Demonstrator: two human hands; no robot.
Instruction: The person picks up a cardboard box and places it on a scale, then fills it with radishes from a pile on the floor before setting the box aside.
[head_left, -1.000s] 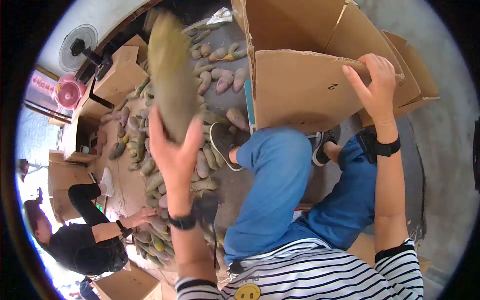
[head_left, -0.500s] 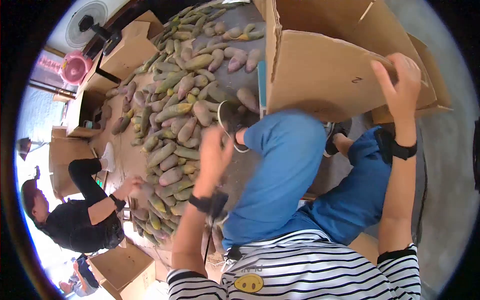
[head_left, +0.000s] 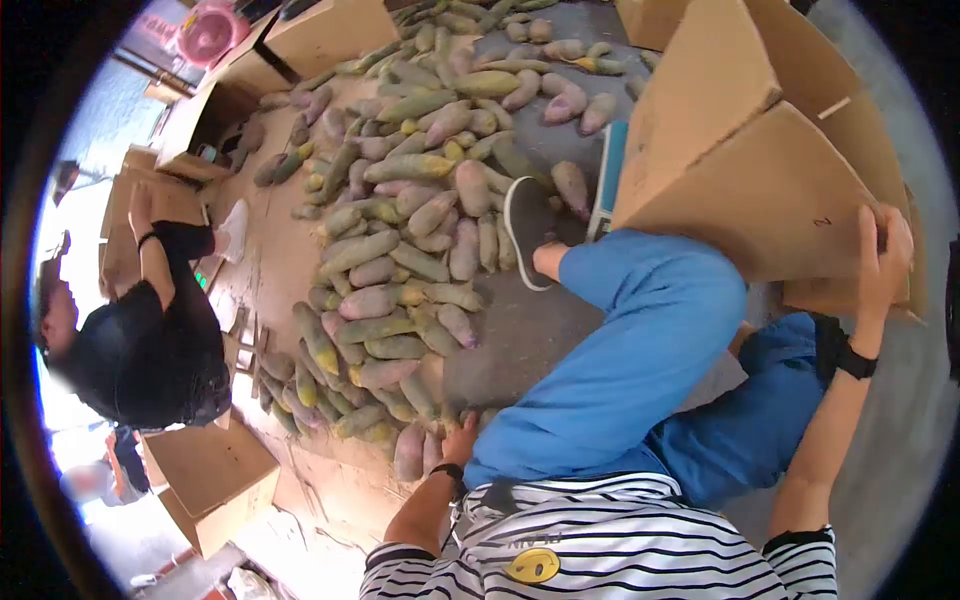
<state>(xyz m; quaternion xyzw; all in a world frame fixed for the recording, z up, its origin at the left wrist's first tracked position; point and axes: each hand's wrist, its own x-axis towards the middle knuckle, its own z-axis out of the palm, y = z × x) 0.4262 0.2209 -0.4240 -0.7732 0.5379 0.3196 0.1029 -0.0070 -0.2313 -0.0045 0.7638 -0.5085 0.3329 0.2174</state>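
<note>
- The floor (head_left: pixel 520 335) is grey concrete, bare in a patch beside the person's blue-trousered leg, and tan and dusty toward the left.
- A broad heap of sweet potatoes (head_left: pixel 410 215), purple and yellow-green, covers the floor from the top of the view down to the person's knee.
- The left hand (head_left: pixel 460 440) is low at the near edge of the heap, fingers down among the sweet potatoes and touching one sweet potato (head_left: pixel 410 452) just beside it; whether its grip is closed on anything cannot be told, since the fingers are half hidden.
- The right hand (head_left: pixel 885 262) is raised at the right, its grip clamped over the edge of a flap of a large cardboard box (head_left: pixel 770 190), which stands open just beyond the person's knees.
- A shoe (head_left: pixel 525 228) rests against the heap, next to a blue strip (head_left: pixel 606 180) lying by the box.
- More cardboard boxes (head_left: pixel 320 35) stand along the far wall, and one open box (head_left: pixel 215 480) sits at the lower left.
- Another person in black (head_left: pixel 150 340) crouches at the left edge of the heap, one arm lifted.
- A pink fan (head_left: pixel 210 30) stands in the upper left corner.
</note>
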